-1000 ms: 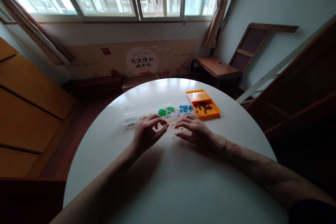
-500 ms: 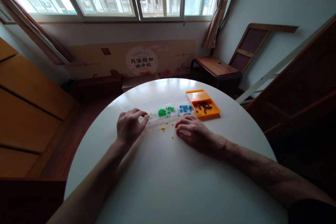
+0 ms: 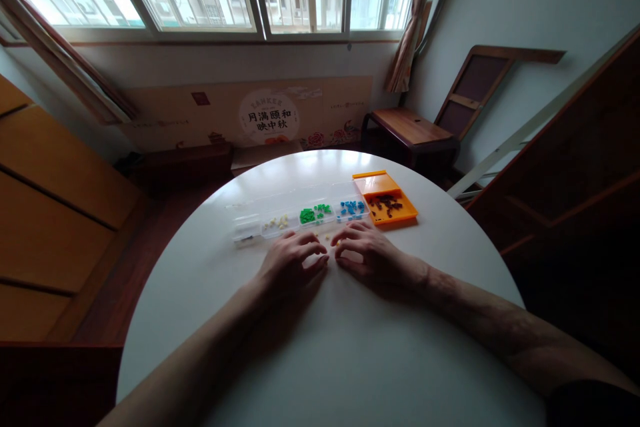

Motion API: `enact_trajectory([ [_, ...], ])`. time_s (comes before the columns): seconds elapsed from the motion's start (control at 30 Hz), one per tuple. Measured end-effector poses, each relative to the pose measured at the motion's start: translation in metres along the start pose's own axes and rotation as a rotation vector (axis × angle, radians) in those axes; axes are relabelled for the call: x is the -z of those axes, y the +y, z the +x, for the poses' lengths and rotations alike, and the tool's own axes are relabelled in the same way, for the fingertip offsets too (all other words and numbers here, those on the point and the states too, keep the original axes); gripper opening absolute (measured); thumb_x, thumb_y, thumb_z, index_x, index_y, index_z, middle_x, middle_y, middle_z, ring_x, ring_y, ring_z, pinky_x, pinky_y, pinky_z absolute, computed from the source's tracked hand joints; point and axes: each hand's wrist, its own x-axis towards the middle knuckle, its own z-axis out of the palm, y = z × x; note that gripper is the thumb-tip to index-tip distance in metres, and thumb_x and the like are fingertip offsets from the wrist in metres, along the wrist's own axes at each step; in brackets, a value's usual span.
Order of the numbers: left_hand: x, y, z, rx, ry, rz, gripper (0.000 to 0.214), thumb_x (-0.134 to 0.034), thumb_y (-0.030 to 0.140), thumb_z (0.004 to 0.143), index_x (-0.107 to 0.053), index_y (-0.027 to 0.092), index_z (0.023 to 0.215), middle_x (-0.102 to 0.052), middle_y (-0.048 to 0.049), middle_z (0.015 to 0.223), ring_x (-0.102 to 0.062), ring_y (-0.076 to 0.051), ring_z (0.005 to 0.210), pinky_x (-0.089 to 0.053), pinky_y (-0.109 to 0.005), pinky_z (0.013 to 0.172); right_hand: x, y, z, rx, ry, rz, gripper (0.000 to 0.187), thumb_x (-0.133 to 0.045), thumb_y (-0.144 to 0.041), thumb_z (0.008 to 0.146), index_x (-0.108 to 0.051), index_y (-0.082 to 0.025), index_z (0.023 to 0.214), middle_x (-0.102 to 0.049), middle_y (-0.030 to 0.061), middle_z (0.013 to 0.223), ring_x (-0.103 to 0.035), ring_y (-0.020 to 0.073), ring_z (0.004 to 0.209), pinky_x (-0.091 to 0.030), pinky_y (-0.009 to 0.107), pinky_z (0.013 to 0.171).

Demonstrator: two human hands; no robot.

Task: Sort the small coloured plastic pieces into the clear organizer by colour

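My left hand (image 3: 296,259) is low over the white table, thumb and forefinger pinched at a tiny yellow piece. Close beside it, my right hand (image 3: 367,252) rests with its fingers curled and thumb tip near the forefinger; whatever lies between them is too small to make out. Just beyond both hands lies a clear plastic compartment box (image 3: 265,233). It holds pale yellow pieces (image 3: 277,221), green pieces (image 3: 314,213) and blue pieces (image 3: 352,210). A small loose yellow piece (image 3: 327,237) shows between the hands; my left hand covers the spot where others lay.
An orange box (image 3: 407,213) with dark pieces (image 3: 386,203) stands at the right end of the clear box. The round table (image 3: 320,360) has its far edge towards the window. Behind it are a wooden chair (image 3: 413,127) and a printed carton panel (image 3: 270,113).
My left hand has moved right and nearer to me, from the pale yellow compartment to the loose pieces on the table. My right hand has stayed almost still.
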Motion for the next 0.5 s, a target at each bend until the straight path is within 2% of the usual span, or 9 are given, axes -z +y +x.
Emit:
enact_trajectory([
  [0.17,-0.005,0.005,0.002,0.039,0.04,-0.154,0.012,-0.076,0.033,0.102,-0.082,0.026,0.094,-0.082,-0.0029,0.095,-0.073,-0.016,0.076,-0.056,-0.034,0.081,-0.002,0.004,0.001,0.062,0.066,0.026,0.003,-0.072,-0.023,0.107,-0.073,-0.025,0.107,-0.081,0.0037,0.118,-0.071,0.023,0.107,-0.054,0.044,0.103],
  [0.3,-0.008,0.01,0.006,0.097,0.057,-0.397,0.016,-0.076,0.037,0.104,-0.084,0.023,0.099,-0.081,-0.0057,0.093,-0.068,-0.013,0.068,-0.058,-0.03,0.072,-0.002,0.005,0.002,0.096,0.161,0.048,0.004,-0.072,-0.024,0.108,-0.072,-0.026,0.111,-0.082,0.0035,0.113,-0.073,0.022,0.104,-0.055,0.044,0.104],
  [0.4,-0.005,0.011,0.008,0.134,0.049,-0.569,0.021,-0.075,0.039,0.105,-0.085,0.021,0.101,-0.079,-0.009,0.095,-0.068,-0.014,0.071,-0.057,-0.028,0.066,0.0,0.005,0.002,0.105,0.175,0.048,0.004,-0.073,-0.025,0.108,-0.072,-0.027,0.112,-0.082,0.0033,0.112,-0.074,0.0216,0.102,-0.054,0.045,0.107],
  [0.5,-0.002,0.011,0.01,0.142,0.033,-0.637,0.022,-0.074,0.039,0.105,-0.084,0.02,0.101,-0.078,-0.0089,0.094,-0.066,-0.013,0.07,-0.054,-0.026,0.061,0.0,0.004,0.003,0.121,0.18,0.04,0.007,-0.075,-0.025,0.107,-0.07,-0.027,0.111,-0.082,0.0025,0.11,-0.074,0.0211,0.1,-0.054,0.044,0.107],
])
